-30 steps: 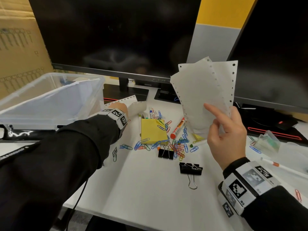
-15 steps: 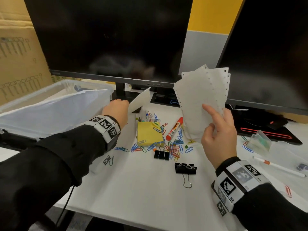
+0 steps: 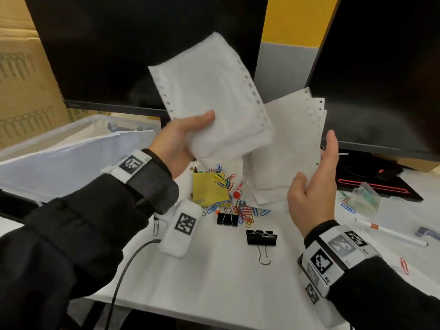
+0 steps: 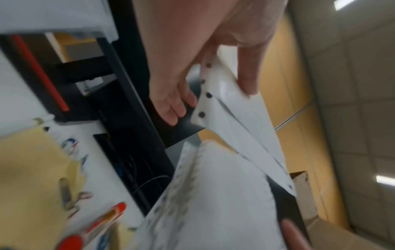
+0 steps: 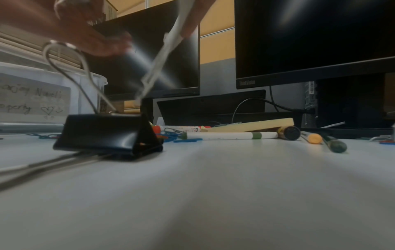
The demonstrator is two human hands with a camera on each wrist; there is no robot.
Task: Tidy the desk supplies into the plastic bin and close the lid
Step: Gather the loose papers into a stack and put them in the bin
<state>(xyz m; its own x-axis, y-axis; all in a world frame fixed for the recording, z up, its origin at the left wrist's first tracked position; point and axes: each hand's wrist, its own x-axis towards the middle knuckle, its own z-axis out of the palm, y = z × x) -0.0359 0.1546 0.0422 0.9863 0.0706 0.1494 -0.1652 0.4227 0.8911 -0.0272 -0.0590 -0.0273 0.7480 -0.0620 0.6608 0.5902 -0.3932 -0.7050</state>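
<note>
My left hand (image 3: 190, 136) grips a small bunch of white perforated sheets (image 3: 209, 98), thumb on top, raised before the monitor. The left wrist view shows that thumb (image 4: 248, 79) pressing the sheets (image 4: 233, 118). Just to the right, my right hand (image 3: 314, 163) pinches a second bunch of perforated sheets (image 3: 285, 148), which the left bunch partly overlaps. The clear plastic bin (image 3: 71, 128) stands open at the left with white paper inside. On the desk lie a yellow sticky pad (image 3: 209, 189), coloured paper clips (image 3: 241, 210), two black binder clips (image 3: 227, 219) (image 3: 261, 237) and a red marker (image 3: 238, 191).
Two dark monitors (image 3: 147, 48) (image 3: 381, 67) stand behind the desk. A white pen (image 3: 390, 234) and a small clear plastic case (image 3: 364, 198) lie at the right. In the right wrist view, several markers (image 5: 230, 135) lie behind a binder clip (image 5: 107, 133).
My left hand has come up from beside the bin with its sheets and now holds them high, next to the right hand's bunch. The right hand has tilted its sheets back.
</note>
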